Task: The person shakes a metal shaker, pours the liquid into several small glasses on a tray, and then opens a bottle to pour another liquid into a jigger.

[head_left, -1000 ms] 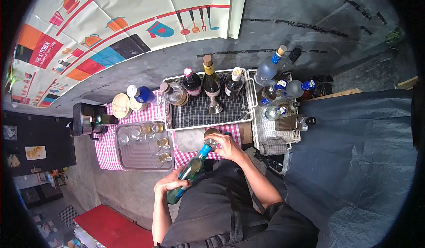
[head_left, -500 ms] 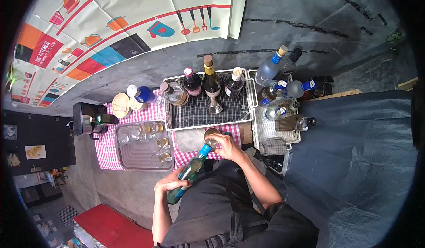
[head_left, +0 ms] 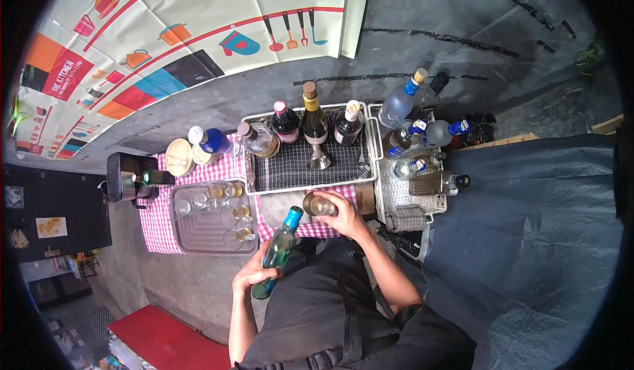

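My left hand (head_left: 251, 276) is closed round the lower body of a green glass bottle (head_left: 280, 252) with a blue neck. The bottle leans slightly right, its mouth apart from the cup. My right hand (head_left: 347, 219) grips a small cup (head_left: 321, 205) over the near part of the table; it looks clear in the body and brownish, metal-like at the rim, and I cannot make out its contents. To the left, a grey-brown tray (head_left: 205, 237) bears several small glass mugs (head_left: 234, 239), some with amber liquid.
Behind my hands stands a white wire basket (head_left: 310, 187) with a dark checked cloth, several bottles and a metal jigger (head_left: 319, 158). Another basket (head_left: 422, 205) of bottles is at the right. Far left are a black machine (head_left: 124, 177), a blue bottle (head_left: 212, 140) and pale bowls (head_left: 179, 157).
The bottle's mouth has moved left, away from the cup, and the bottle stands more upright. My right hand has shifted slightly right, leaving the cup more exposed.
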{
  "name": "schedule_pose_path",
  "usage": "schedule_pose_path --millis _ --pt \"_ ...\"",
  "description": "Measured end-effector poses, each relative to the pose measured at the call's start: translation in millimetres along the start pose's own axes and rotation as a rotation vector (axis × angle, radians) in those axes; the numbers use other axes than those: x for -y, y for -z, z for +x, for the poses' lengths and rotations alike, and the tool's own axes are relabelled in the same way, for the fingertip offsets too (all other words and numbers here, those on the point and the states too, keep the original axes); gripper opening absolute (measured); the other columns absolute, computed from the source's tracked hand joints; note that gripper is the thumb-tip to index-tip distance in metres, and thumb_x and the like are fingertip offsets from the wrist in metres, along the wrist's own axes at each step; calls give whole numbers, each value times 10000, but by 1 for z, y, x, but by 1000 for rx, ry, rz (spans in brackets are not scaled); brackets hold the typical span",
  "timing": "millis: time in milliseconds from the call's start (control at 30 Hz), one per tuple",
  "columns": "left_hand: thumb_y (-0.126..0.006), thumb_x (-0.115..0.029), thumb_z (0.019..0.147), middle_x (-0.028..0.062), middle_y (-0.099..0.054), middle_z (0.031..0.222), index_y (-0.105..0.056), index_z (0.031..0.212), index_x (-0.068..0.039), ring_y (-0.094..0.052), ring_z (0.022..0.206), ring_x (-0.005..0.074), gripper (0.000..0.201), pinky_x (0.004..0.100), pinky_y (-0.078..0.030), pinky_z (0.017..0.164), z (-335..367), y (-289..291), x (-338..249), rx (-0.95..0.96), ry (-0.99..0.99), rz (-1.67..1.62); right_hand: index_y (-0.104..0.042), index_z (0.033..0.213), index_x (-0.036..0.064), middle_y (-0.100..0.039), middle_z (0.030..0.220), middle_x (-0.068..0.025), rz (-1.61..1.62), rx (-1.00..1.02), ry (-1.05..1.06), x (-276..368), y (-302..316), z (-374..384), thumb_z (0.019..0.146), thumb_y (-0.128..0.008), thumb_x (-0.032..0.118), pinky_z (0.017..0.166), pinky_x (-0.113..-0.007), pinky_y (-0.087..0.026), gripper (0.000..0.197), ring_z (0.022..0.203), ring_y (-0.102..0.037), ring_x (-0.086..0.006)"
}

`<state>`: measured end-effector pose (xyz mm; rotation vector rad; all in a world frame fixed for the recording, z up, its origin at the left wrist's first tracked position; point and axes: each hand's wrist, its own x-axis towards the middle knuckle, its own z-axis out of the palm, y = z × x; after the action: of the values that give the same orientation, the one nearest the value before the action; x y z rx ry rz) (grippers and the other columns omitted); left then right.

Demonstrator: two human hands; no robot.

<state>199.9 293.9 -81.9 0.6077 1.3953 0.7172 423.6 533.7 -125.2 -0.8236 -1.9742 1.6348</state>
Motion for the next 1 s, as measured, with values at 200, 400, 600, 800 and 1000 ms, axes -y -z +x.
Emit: schedule_pose_path --millis 200,400,600,800,1000 --pt "-775 -158 657 149 -512 1410 -249 1578 -8 -525 1244 234 1071 350 -419 1060 -3 -3 -8 -19 -19 2 -555 1420 64 -592 1243 -171 -374 90 -8 -2 2 5 741 -797 39 1022 -411 -487 721 1171 -592 -355" --pt "-769 -186 653 157 -485 1446 -252 1579 -6 -506 1276 245 1075 356 -406 1079 -4 -2 7 -19 -74 14 -554 1435 68 -556 1128 -152 -536 118 42 3 -4 9 723 -793 27 987 -423 -476 753 1100 -575 -334" --pt "-812 -353 658 162 -469 1474 -255 1580 -6 -459 1335 249 1132 369 -368 1115 -5 -6 -2 -22 -62 69 -523 1466 77 -539 1112 -160 -584 140 60 1 -5 11 720 -795 45 966 -433 -462 795 1076 -560 -336" --pt "-840 -408 660 155 -501 1435 -274 1571 -4 -502 1274 250 1146 381 -405 1079 -3 -5 10 -32 -111 7 -533 1460 85 -529 1122 -148 -595 168 44 7 -3 14 709 -793 41 985 -434 -457 796 1098 -556 -331" --pt "-863 -499 662 152 -509 1412 -299 1552 0 -518 1246 233 1166 381 -427 1048 -1 -8 8 -22 -58 2 -539 1457 92 -562 1188 -146 -558 177 30 7 2 13 713 -816 67 1012 -431 -456 794 1139 -574 -324"
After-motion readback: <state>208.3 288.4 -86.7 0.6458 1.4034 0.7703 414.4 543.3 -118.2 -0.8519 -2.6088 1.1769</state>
